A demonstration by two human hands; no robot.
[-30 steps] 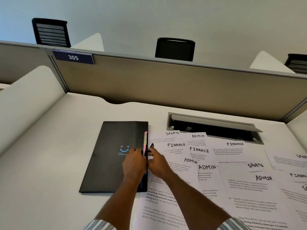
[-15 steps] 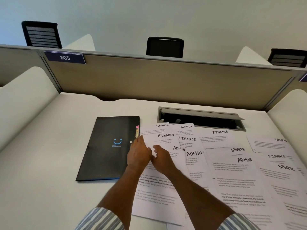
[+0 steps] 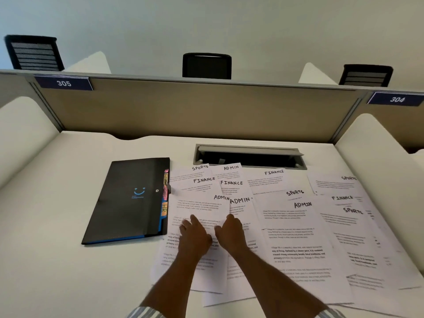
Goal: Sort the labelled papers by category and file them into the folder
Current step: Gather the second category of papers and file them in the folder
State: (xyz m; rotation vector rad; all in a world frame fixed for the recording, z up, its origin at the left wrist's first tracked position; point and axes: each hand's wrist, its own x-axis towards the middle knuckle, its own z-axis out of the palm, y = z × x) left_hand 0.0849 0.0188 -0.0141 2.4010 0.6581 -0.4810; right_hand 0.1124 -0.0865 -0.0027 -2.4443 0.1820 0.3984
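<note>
1. Closed black folder lies left on the counter, coloured tabs at its right edge.
2. Labelled papers spread overlapping beside it.
3. Left hand and right hand rest flat on the nearest ADMIN sheet, each grip loose, clasping nothing.

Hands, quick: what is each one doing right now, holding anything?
Left hand: open, fingers flat on the ADMIN sheet, holding nothing.
Right hand: open, resting on the same sheet's right edge, holding nothing.
</note>
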